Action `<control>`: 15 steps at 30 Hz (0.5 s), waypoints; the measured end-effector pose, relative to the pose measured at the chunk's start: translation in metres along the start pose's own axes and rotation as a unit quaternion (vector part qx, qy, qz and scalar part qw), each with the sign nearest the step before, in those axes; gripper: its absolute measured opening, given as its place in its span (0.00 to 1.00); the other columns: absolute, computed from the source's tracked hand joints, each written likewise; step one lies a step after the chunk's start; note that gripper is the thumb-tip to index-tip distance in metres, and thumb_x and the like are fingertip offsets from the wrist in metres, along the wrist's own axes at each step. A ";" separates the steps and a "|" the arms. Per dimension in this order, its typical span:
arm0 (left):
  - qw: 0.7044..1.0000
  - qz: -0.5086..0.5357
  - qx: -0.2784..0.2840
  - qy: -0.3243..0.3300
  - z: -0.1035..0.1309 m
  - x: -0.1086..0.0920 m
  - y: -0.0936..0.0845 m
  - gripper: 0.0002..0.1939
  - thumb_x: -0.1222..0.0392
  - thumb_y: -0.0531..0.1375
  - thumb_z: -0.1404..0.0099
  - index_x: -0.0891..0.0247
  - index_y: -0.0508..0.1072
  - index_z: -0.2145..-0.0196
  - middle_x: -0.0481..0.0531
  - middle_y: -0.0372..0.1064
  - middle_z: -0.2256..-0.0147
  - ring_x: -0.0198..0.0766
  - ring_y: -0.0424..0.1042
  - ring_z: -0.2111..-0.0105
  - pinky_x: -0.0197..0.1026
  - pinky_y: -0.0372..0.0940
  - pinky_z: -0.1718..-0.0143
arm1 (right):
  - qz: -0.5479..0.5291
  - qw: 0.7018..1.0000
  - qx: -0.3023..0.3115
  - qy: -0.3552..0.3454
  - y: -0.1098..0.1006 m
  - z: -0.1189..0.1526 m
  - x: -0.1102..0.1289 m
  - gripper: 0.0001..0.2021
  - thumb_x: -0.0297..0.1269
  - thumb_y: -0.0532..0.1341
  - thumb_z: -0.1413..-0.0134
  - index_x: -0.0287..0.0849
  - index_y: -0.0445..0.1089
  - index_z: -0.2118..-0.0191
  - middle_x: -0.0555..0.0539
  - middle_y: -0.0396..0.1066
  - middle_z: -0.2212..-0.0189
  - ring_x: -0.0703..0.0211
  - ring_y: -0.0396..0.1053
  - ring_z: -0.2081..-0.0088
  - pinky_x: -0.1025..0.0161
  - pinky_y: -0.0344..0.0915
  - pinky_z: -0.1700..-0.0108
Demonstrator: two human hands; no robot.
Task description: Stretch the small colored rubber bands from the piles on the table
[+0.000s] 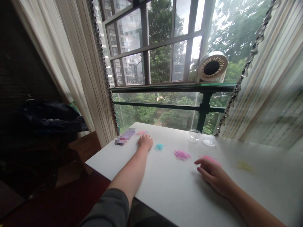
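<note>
Left grip (145, 142): fingers slightly curled, down at the bench (161, 183); can't tell if you're pinching anything there. Right grip (214, 175): thumb and index apart, nothing pinched that shows, hand looks raised over the bench with a shadow below. Clock centre = purple pile (182, 154), 12 = window (161, 44). Loose coloured bits sit in five small piles. Blue pile (159, 147) is between 9 and 10 o'clock, just right of your left grip. Peach pile (142, 132) is farther out at 10, just past your left fingers. Pink pile (210, 160) is at 3, right by your right grip, partly behind it. Yellow pile (245, 166) is well out past 3, blurry. Your right grip is around 4. Clear round tub (194, 136) stands at 1, clear flat disc (208, 142) lies at 2, near the tub. Pixelated purplish item (125, 137) lies toward 10, near the bench's far-left edge. Round fan (213, 66) is off the bench at 1, up at the railing (170, 89).
</note>
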State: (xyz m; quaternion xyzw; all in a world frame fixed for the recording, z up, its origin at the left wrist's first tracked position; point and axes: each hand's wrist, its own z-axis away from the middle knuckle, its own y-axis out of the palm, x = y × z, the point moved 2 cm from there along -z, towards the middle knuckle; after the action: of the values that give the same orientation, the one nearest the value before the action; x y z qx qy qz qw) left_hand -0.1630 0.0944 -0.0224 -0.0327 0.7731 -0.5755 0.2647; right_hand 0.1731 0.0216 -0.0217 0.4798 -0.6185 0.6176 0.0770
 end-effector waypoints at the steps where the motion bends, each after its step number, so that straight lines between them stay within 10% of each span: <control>1: 1.000 -0.002 -0.001 0.006 -0.001 -0.001 0.000 0.20 0.53 0.48 0.42 0.57 0.66 0.53 0.56 0.59 0.46 0.50 0.55 0.46 0.54 0.53 0.49 | -0.004 1.000 -0.002 0.001 0.000 0.000 0.000 0.14 0.46 0.52 0.48 0.42 0.65 0.60 0.54 0.55 0.81 0.63 0.56 0.78 0.66 0.54 0.75; 15: 0.999 -0.021 0.007 0.037 -0.006 -0.002 0.002 0.23 0.52 0.48 0.41 0.62 0.64 0.50 0.58 0.53 0.43 0.53 0.49 0.43 0.55 0.48 0.47 | -0.016 1.000 -0.019 0.002 0.000 0.000 0.003 0.13 0.44 0.53 0.49 0.42 0.66 0.61 0.53 0.58 0.81 0.63 0.56 0.78 0.66 0.54 0.75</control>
State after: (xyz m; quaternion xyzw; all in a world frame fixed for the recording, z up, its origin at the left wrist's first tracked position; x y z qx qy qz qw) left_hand -0.1634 0.1014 -0.0222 -0.0257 0.7777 -0.5870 0.2238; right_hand 0.1714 0.0201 -0.0191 0.4865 -0.6223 0.6055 0.0973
